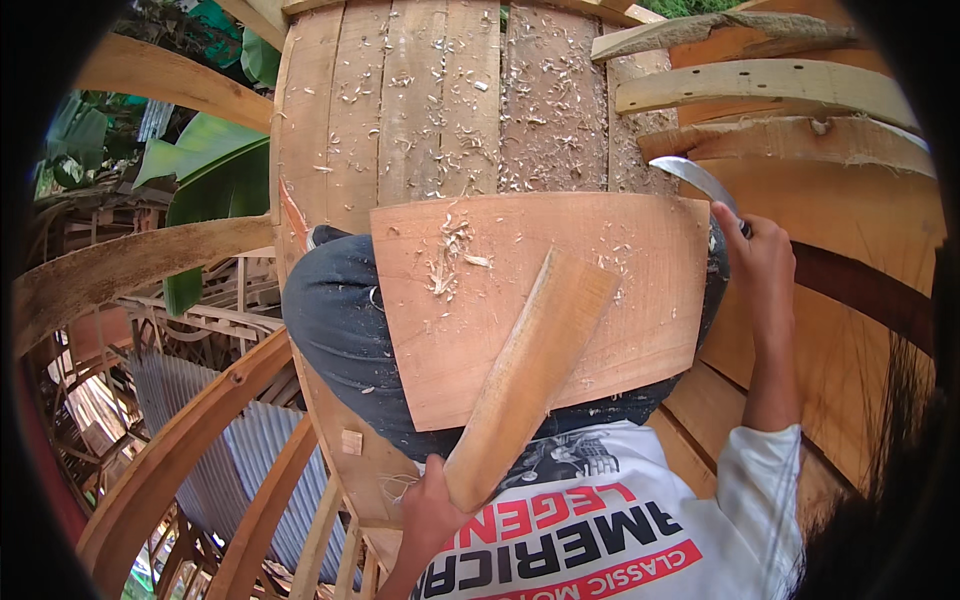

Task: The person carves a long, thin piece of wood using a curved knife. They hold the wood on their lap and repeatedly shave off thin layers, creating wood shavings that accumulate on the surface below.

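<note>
L hand low near torso, fingers clenched; R hand raised on extended arm, fist closed.

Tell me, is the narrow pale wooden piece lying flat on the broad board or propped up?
Propped up: the left hand grips the narrow pale wooden piece's lower end, and its upper end rests on the broad reddish wooden board across the lap.

The wide board across the lap is mostly bare along its far edge and right corner; the narrow plank crosses its near middle. Curved ribs crowd the right, beside the raised blade.
</note>
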Available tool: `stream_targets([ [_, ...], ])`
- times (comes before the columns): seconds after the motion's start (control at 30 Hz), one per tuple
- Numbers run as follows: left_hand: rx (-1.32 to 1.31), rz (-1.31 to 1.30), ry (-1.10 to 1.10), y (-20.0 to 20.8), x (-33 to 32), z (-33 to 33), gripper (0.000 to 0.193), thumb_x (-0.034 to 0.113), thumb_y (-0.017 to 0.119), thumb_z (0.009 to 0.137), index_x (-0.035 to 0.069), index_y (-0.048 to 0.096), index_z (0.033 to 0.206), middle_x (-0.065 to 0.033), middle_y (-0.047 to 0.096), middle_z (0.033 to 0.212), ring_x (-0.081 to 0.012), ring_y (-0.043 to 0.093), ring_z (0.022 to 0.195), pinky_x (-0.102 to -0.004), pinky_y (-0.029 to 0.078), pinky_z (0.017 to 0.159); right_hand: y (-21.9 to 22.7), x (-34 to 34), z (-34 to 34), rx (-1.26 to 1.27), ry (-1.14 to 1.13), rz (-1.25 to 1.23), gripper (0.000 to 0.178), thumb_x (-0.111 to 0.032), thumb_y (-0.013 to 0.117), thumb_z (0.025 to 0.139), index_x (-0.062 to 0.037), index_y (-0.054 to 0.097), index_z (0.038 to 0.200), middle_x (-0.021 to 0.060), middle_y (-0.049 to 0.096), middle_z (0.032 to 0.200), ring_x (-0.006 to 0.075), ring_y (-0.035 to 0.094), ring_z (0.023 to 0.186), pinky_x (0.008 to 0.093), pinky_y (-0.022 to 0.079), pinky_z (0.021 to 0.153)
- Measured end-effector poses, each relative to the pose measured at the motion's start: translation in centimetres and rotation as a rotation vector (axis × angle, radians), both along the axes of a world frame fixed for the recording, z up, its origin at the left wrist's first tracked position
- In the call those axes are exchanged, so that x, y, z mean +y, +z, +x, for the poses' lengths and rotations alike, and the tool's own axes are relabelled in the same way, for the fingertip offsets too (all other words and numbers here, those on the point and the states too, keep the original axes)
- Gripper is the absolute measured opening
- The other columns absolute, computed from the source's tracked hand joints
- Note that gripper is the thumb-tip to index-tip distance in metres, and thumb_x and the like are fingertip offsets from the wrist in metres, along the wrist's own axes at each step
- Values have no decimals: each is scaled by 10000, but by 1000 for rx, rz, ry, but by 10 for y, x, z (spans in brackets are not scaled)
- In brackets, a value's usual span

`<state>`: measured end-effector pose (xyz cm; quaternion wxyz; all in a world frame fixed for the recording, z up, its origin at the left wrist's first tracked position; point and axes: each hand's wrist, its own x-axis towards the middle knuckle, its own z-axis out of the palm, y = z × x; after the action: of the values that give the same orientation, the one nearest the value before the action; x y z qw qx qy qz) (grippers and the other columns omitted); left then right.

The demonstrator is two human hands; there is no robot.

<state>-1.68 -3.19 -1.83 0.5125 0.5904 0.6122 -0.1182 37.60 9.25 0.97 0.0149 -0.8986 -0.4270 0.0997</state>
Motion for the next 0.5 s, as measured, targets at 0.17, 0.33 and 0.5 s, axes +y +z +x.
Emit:
stream_targets([
  [0.17,-27,-40,91,-5,-5,2,576,298,837,651,41,414,945,-223,648,797,-416,653,832,-419,516,653,17,-38,-63,226,370,11,556,-528,704,751,1,605,612,152,545,508,315,579,467,366,453,459],
  [0.33,-22,-12,89,-5,-7,0,581,261,834,650,9,418,967,-226,650,837,-394,666,825,-394,520,646,8,-60,-88,186,615,-75,624,-639,697,672,-61,528,507,101,527,464,261,568,428,345,430,409],
  [0.5,39,-21,99,7,1,14,595,265,833,642,0,421,980,-225,650,835,-393,667,808,-398,518,647,-5,-51,-71,100,575,-21,668,-673,651,697,-36,550,525,139,518,471,296,564,439,371,443,439],
])
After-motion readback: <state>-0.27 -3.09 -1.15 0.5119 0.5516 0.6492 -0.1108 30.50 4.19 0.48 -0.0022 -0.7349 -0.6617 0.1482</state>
